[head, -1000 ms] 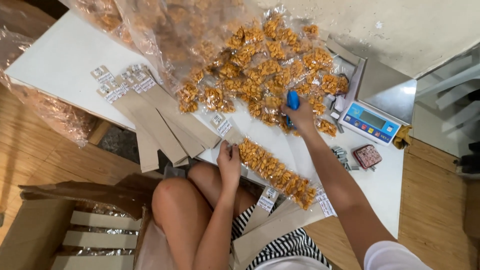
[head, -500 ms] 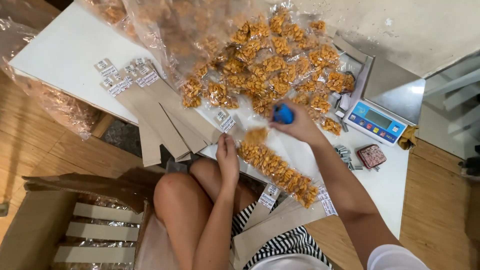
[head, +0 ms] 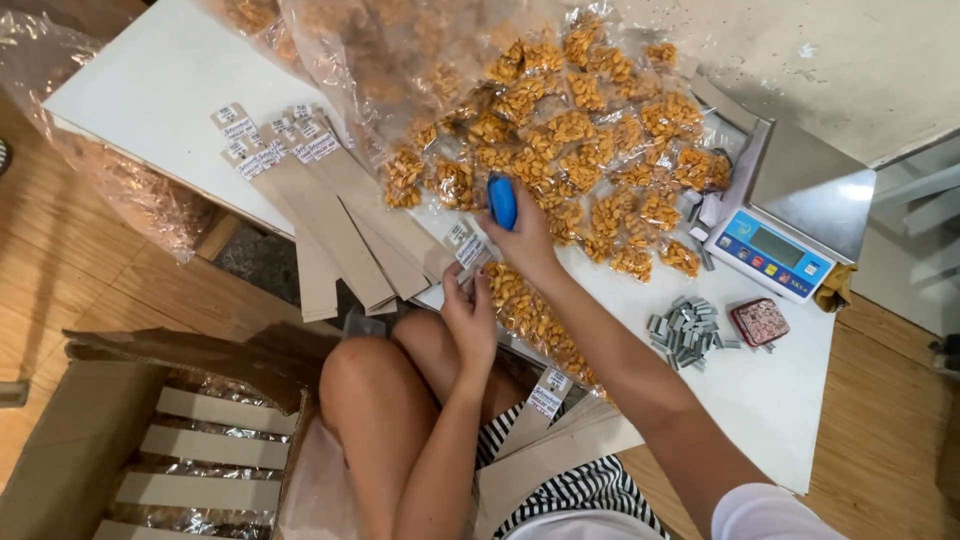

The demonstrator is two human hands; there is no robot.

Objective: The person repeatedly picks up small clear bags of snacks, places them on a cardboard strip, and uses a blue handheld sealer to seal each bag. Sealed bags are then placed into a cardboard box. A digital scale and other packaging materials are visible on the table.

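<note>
My right hand (head: 525, 240) grips a small blue stapler (head: 502, 200) just above the end of a long strip of clear snack packets (head: 535, 318) filled with orange-brown pieces. My left hand (head: 470, 315) pinches the near end of that strip together with a brown cardboard header strip (head: 467, 250) bearing a white label. Both hands meet at the front edge of the low white table (head: 170, 100). A heap of small filled snack packets (head: 580, 150) lies just beyond the stapler.
Several brown cardboard strips with white labels (head: 330, 200) fan out at left. A digital scale (head: 790, 215) stands at right, with loose staple blocks (head: 685, 330) and a small red tin (head: 760, 322) before it. A cardboard box (head: 170, 450) of finished strips sits lower left.
My right hand has carried the blue stapler leftward from near the scale toward my left hand and the strip's end. My left hand stays on the strip.
</note>
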